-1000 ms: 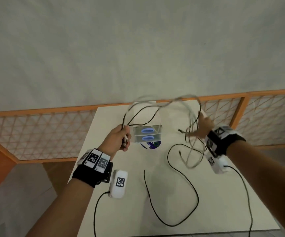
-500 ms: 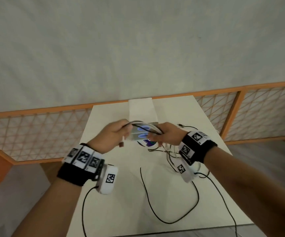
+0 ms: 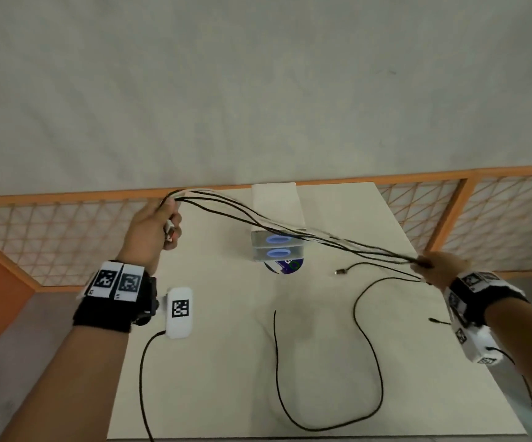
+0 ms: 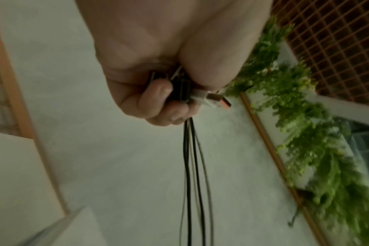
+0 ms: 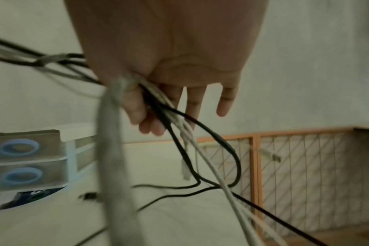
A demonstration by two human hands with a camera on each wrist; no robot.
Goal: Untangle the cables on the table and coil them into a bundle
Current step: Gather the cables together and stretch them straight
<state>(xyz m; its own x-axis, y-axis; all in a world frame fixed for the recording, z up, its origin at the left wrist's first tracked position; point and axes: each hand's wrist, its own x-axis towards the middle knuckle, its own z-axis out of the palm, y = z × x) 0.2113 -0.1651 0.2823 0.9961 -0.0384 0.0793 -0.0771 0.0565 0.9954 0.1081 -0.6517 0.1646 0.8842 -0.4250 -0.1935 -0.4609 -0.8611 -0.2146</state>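
Observation:
A bunch of black and grey cables [image 3: 277,223] hangs stretched in the air above the white table [image 3: 194,393], running between both hands. My left hand [image 3: 170,224] is raised at the far left and grips the plug ends; in the left wrist view its curled fingers [image 4: 158,96] hold the USB plugs [image 4: 213,99]. My right hand [image 3: 424,266] is at the table's right edge. In the right wrist view its thumb and forefinger [image 5: 135,106] pinch the strands [image 5: 158,103], with the other fingers straight. One black cable [image 3: 367,330] trails down in a wide loop on the table.
A clear two-drawer box with blue rings [image 3: 277,247] stands mid-table on a round blue disc [image 3: 285,266], with a white box [image 3: 277,202] behind it. A loose connector [image 3: 341,272] lies to its right. An orange lattice fence [image 3: 51,237] borders the table.
The hands were close together over the drawer box; they have moved apart, left hand up and left, right hand to the right, drawing the cable strands taut between them.

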